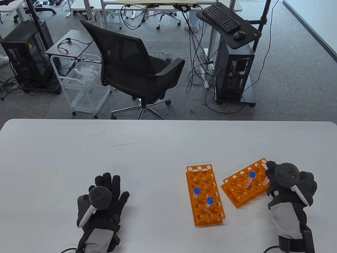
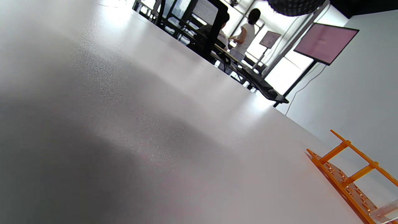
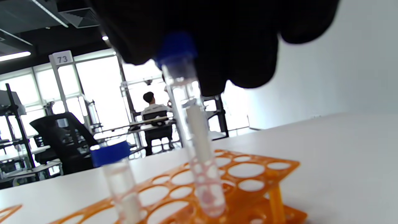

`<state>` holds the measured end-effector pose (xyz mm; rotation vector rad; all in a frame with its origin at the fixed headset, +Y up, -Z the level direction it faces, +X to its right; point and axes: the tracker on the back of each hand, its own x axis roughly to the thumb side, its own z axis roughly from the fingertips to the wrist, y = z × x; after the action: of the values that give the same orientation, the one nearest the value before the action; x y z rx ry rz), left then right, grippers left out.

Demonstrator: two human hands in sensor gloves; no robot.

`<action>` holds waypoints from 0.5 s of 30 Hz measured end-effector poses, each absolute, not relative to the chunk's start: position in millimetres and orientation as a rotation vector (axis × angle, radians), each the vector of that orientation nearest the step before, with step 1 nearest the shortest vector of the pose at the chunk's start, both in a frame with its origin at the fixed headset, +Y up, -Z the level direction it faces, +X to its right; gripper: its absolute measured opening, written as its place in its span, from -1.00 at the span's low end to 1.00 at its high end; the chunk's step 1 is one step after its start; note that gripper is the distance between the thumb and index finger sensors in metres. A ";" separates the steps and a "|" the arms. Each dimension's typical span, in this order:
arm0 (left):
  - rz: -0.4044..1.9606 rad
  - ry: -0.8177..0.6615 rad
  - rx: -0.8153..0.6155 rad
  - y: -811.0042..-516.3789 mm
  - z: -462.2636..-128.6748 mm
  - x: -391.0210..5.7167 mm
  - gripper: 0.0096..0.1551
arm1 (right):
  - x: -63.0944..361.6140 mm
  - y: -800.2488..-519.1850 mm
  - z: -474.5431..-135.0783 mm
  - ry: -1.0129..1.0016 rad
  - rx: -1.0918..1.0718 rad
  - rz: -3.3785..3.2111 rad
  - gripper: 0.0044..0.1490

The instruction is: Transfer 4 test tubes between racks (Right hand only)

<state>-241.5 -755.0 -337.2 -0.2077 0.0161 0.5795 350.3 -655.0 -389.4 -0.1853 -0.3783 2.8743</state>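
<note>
Two orange test tube racks lie on the white table. The left rack (image 1: 205, 195) holds two blue-capped tubes (image 1: 196, 193) (image 1: 209, 203). The right rack (image 1: 243, 184) holds one capped tube (image 1: 250, 179). My right hand (image 1: 268, 174) is at that rack's right end and grips a further tube (image 1: 265, 181) by its blue cap. In the right wrist view this held tube (image 3: 196, 149) hangs under my fingers (image 3: 217, 40), its tip just above the rack's holes (image 3: 236, 174), with the other tube (image 3: 116, 180) to its left. My left hand (image 1: 108, 189) rests flat on the table, fingers spread, holding nothing.
The table's far edge (image 1: 168, 120) runs across the middle of the table view, with a black office chair (image 1: 131, 71) and a white cart (image 1: 81, 84) behind it. The left wrist view shows bare table and an end of an orange rack (image 2: 351, 183).
</note>
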 end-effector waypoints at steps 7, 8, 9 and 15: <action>0.579 0.016 -0.208 -755.0 -337.2 -241.5 -0.15 | 352.3 -663.1 -392.9 -0.335 -0.201 2.881 -0.42; 0.579 0.016 -0.208 -755.0 -337.2 -241.5 -0.15 | 352.1 -664.2 -393.5 -0.328 -0.199 2.884 -0.42; 0.579 0.016 -0.208 -755.0 -337.2 -241.5 -0.15 | 351.7 -665.7 -394.2 -0.319 -0.199 2.889 -0.42; 0.580 0.016 -0.207 -755.0 -337.1 -241.5 -0.15 | 350.2 -672.0 -397.0 -0.287 -0.200 2.903 -0.42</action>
<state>-241.5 -755.0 -337.1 -0.2075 0.0160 0.5796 350.2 -672.0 -397.0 -0.1995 -0.2874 2.9034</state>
